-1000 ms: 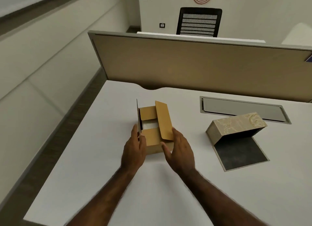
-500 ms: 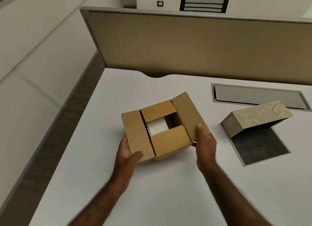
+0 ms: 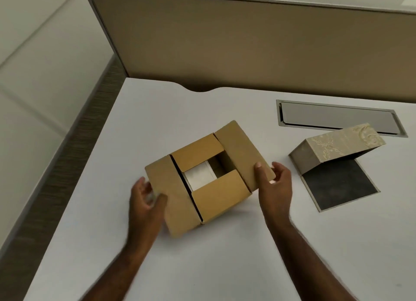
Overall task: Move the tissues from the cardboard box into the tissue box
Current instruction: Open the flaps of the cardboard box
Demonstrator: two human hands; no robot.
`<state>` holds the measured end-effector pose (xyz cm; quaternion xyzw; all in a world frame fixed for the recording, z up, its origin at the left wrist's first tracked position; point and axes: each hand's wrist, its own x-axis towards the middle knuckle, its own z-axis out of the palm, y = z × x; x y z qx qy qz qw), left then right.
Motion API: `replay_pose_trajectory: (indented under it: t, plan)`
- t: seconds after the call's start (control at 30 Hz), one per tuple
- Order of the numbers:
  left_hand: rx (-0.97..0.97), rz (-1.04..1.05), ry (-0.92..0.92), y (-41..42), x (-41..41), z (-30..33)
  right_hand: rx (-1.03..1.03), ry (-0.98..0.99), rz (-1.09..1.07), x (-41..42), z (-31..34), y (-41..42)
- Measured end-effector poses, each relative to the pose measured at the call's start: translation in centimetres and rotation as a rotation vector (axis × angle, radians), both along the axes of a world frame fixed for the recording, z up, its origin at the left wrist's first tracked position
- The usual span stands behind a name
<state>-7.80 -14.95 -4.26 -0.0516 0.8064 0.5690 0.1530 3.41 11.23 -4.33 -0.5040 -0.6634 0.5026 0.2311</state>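
Observation:
A brown cardboard box (image 3: 216, 197) sits on the white table (image 3: 202, 260), its two long flaps spread outward and its two short flaps folded inward. Through the gap between them a white stack of tissues (image 3: 199, 177) shows inside. My left hand (image 3: 146, 201) holds the left long flap from below, thumb on its top. My right hand (image 3: 273, 183) pinches the near end of the right long flap. To the right, the beige patterned tissue box (image 3: 337, 149) stands hinged open over its dark base panel (image 3: 340, 186).
A grey cable hatch (image 3: 337, 118) is set into the table behind the tissue box. A tan partition (image 3: 247, 44) runs along the back edge. The table's left edge drops to the floor beside a pale wall.
Both long flaps, upright a second ago, were folded outward by my hands. The view has dropped closer to the cardboard box; my hands stay on the flaps.

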Motion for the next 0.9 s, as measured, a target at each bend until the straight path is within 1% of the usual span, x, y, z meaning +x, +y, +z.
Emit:
replay_pose_trajectory:
  t: [0.07, 0.1, 0.17, 0.2, 0.27, 0.3, 0.37, 0.43, 0.5, 0.57, 0.67, 0.7, 0.73, 0.8, 0.9]
  plan:
    - [-0.155, -0.051, 0.24, 0.0, -1.9, 1.3, 0.29, 0.063, 0.016, -0.3, 2.3, -0.4]
    - [-0.215, -0.099, 0.344, 0.1, -2.8, 2.0, 0.437, 0.093, 0.059, -0.5, 3.2, -0.5]
    - [-0.309, -0.266, 0.463, 0.8, -4.5, 3.2, 0.716, 0.137, 0.261, -0.8, 4.2, -0.8]
    - [-0.37, -0.374, 0.483, 1.3, -5.3, 3.5, 0.804, 0.158, 0.405, -1.1, 4.7, -1.0]
    - [-0.524, -0.594, 0.469, 2.4, -6.5, 4.0, 0.85, 0.135, 0.73, -1.7, 5.3, -1.4]
    - [-0.59, -0.682, 0.436, 3.1, -6.8, 4.3, 0.84, 0.06, 0.89, -2.1, 5.3, -1.6]
    - [-0.672, -0.786, 0.377, 4.1, -7.3, 4.7, 0.811, -0.192, 1.153, -2.6, 4.8, -1.8]
    - [-0.689, -0.805, 0.368, 4.6, -7.6, 4.9, 0.748, -0.384, 1.289, -2.7, 4.2, -1.8]
    - [-0.696, -0.785, 0.373, 4.6, -8.1, 4.8, 0.733, -0.424, 1.289, -2.2, 3.9, -1.6]
    - [-0.63, -0.742, 0.352, 4.4, -8.6, 4.8, 0.79, -0.335, 1.2, -1.0, 4.1, -1.4]
    - [-0.363, -0.655, 0.26, 3.9, -9.4, 4.8, 0.823, -0.173, 1.03, 1.5, 5.0, -1.7]
    - [-0.289, -0.608, 0.258, 3.7, -9.8, 4.5, 0.82, -0.145, 0.987, 2.4, 5.2, -1.8]
    - [-0.26, -0.554, 0.271, 3.7, -10.1, 4.4, 0.815, -0.129, 0.954, 3.4, 5.3, -2.0]
    - [-0.301, -0.469, 0.309, 4.0, -10.9, 3.9, 0.784, -0.107, 0.922, 5.3, 4.7, -2.3]
    - [-0.396, -0.41, 0.372, 5.1, -12.2, 2.9, 0.738, -0.075, 0.914, 8.0, 2.9, -2.6]
